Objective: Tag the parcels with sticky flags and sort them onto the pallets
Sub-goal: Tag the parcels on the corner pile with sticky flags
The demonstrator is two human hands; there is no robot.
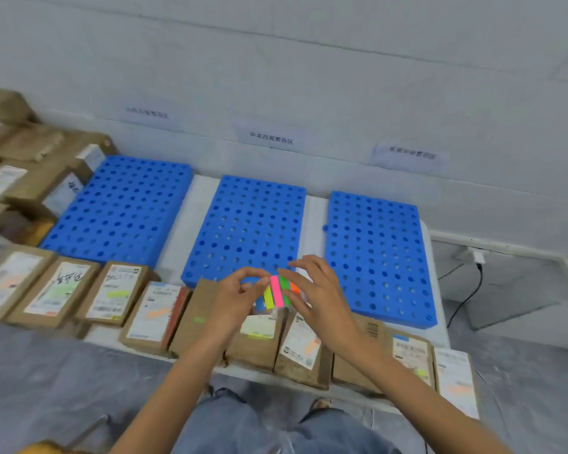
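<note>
Flags: sticky flags [277, 291], a pad of yellow, pink, green and orange strips, held up between both hands, above the front row of parcels and just in front of the middle pallet.
Left hand [236, 299]: fingers curled, thumb and forefinger pinching the pad's left edge.
Right hand [322, 299]: forefinger and thumb narrow, gripping the pad's right side; other fingers spread loose.
Parcels [256, 348]: brown boxes in a row along the bench [315, 217] front edge, more stacked far left.
Pallets [250, 231]: three, blue, side by side behind the row.

Left hand [240, 296] and right hand [315, 298] hold sticky flags [277, 294] above parcels [300, 347].
</note>
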